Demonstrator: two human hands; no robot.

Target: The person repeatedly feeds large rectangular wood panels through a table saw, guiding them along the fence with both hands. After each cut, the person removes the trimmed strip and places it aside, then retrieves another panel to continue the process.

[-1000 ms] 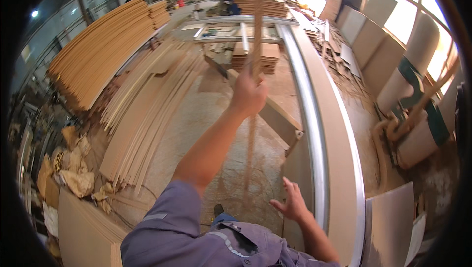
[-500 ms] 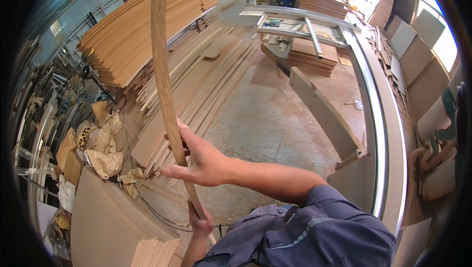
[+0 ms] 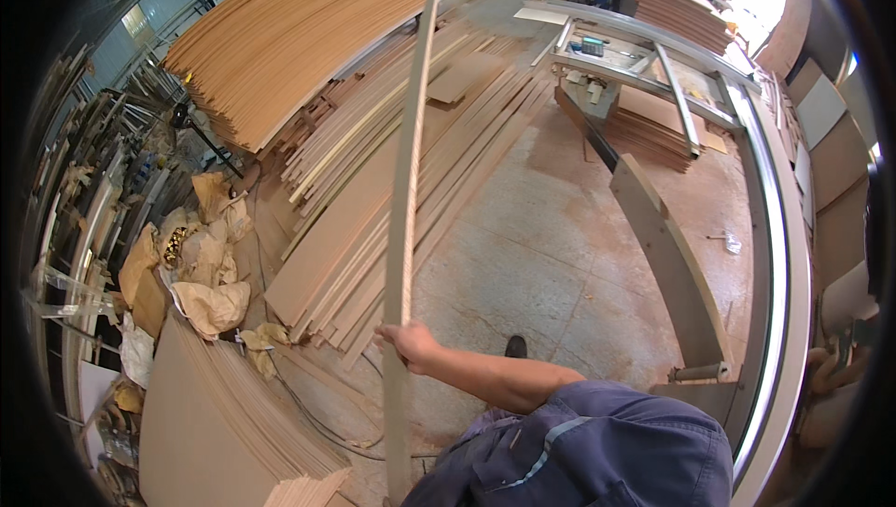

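My right hand point(image 3: 408, 344) is closed around a long, narrow wooden board point(image 3: 399, 227). The hand grips it by its right edge, below the middle of its visible length. The board stretches away from me, with a greyish flat face and a lighter wood edge showing. Its near end runs down past the lower rim of the picture beside my blue work clothes. My left hand does not show. Beyond the board, long strips and boards point(image 3: 345, 255) lie in a low pile on the floor.
A tall stack of orange-brown sheets point(image 3: 308, 31) stands at the far left. Crumpled brown paper point(image 3: 213, 306) and stacked panels point(image 3: 205, 414) lie at near left. A metal-railed frame point(image 3: 770, 227) runs along the right, with a slanted board point(image 3: 667, 255) beside it. A cable point(image 3: 299, 404) crosses the floor.
The long board has swung to the right and turned, showing its flat face. My right hand has gone from spread fingers to a closed grip on it. My left hand has left the view.
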